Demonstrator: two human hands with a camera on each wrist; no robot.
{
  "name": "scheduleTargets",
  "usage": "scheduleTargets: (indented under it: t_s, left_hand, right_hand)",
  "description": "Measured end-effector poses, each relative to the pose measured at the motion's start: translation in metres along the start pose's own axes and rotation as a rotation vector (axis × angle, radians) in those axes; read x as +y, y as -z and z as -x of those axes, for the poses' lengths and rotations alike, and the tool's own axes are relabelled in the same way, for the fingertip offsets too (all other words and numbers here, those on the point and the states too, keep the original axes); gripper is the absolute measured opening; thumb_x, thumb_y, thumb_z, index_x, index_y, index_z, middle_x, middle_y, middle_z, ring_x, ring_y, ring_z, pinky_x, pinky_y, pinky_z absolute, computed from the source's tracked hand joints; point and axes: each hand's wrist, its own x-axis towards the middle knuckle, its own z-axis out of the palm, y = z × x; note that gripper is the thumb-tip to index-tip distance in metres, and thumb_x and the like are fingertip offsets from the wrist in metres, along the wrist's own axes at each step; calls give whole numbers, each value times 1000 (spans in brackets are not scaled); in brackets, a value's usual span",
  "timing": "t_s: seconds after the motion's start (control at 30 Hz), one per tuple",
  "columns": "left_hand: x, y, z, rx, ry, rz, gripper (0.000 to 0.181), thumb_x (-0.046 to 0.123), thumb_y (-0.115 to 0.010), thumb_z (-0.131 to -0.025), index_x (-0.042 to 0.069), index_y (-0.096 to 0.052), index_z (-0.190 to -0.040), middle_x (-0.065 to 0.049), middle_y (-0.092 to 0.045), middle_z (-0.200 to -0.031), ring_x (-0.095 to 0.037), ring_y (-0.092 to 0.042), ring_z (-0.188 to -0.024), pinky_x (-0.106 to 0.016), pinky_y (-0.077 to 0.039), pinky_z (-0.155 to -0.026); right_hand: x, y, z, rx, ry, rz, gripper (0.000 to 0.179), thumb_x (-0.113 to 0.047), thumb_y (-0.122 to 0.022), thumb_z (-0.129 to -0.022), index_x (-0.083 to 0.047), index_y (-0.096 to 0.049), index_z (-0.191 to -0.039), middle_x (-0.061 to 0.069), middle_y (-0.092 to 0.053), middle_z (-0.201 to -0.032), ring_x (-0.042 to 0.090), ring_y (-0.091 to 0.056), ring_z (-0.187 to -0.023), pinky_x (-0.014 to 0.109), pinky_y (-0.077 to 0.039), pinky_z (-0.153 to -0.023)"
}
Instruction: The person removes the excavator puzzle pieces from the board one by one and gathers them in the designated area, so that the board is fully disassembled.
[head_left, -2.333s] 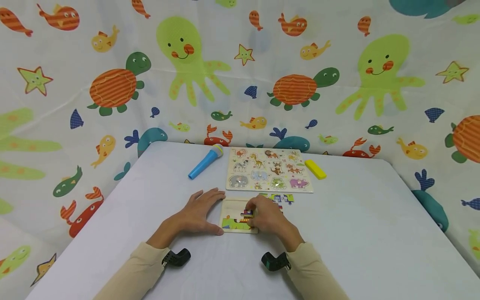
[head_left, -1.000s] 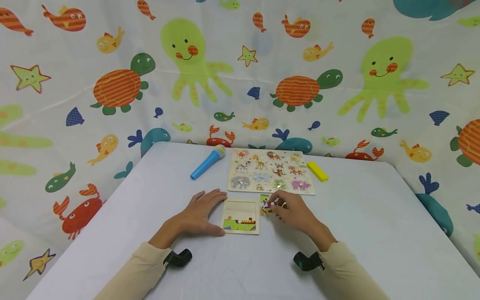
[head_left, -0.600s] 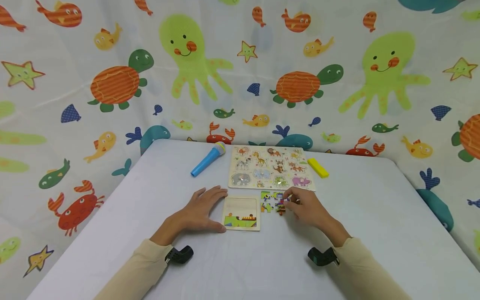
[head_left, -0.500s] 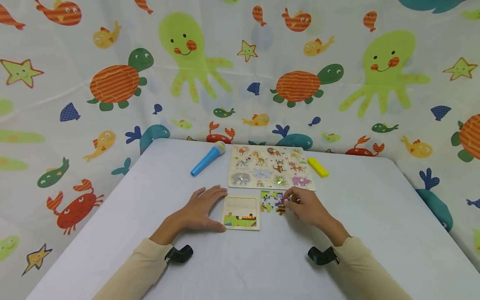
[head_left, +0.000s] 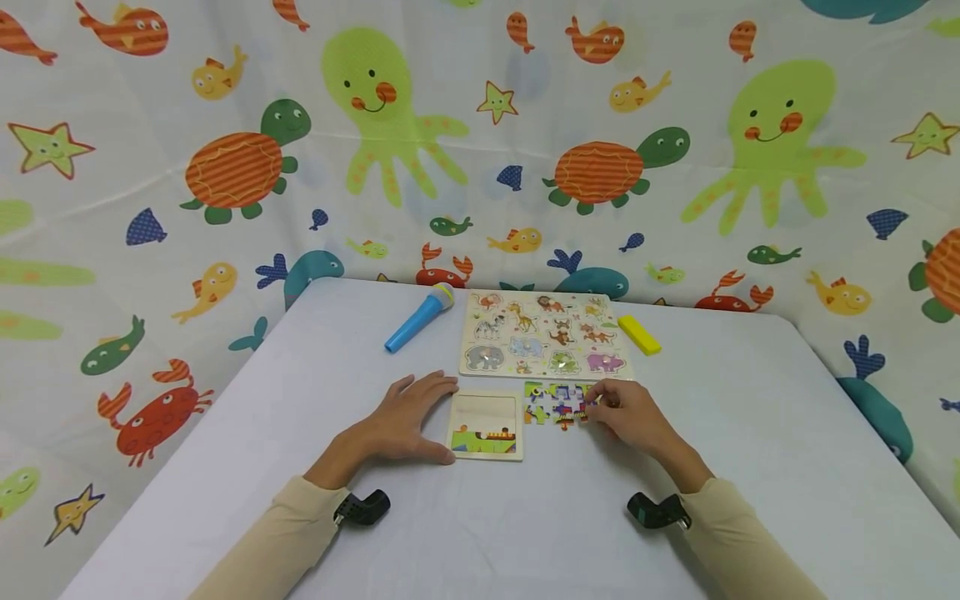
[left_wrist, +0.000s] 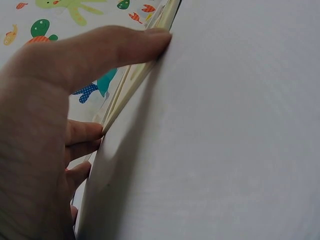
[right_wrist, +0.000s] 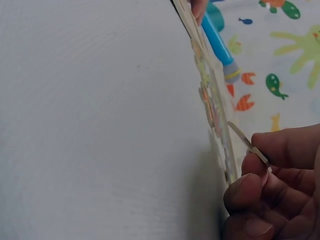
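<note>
My left hand [head_left: 407, 421] spreads along the left side of a small wooden puzzle tray [head_left: 486, 402], with the thumb by its near corner and the fingers by its far corner. Green and orange pieces fill the tray's lower part; bare wood shows above. Right of it, several loose jigsaw pieces [head_left: 561, 400] lie close together, some interlocking or nearly so. At their right end, my right hand [head_left: 633, 415] pinches a thin puzzle piece [right_wrist: 241, 134] between thumb and fingers, tilted in the right wrist view. Its printed face is largely hidden there.
A large animal peg puzzle board [head_left: 543, 333] lies just behind the tray and pieces. A blue toy microphone [head_left: 416, 321] is to its left, a yellow block [head_left: 640, 334] to its right. A printed sea-animal cloth [head_left: 480, 167] hangs behind the white table [head_left: 525, 533].
My right hand has left the tray and moved right to the loose pieces. A dark piece once over the tray is no longer there. My left hand stays by the tray.
</note>
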Motion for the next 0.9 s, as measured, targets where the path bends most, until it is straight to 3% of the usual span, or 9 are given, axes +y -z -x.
scheduleTargets:
  t_s: [0.37, 0.9]
  left_hand:
    - [1, 0, 0, -3, 8, -8, 103, 66, -76, -71, 19, -39, -156, 1, -33, -164, -21, -17, -156, -55, -7, -125]
    - [-1, 0, 1, 0, 3, -13, 103, 66, -75, -71, 19, -39, -156, 0, -33, -164, -22, -17, -156, -55, -7, -125]
  right_hand:
    - [4, -2, -4, -37, -17, -11, 15, -11, -68, -95, -3, -68, -107, 4, -57, -67, 18, -53, -56, 26, -44, -53]
    - [6, -3, -9, -3, -113, 49, 14, -14, -70, -92, -6, -67, -103, 4, -61, -69, 19, -55, -55, 28, -48, -55]
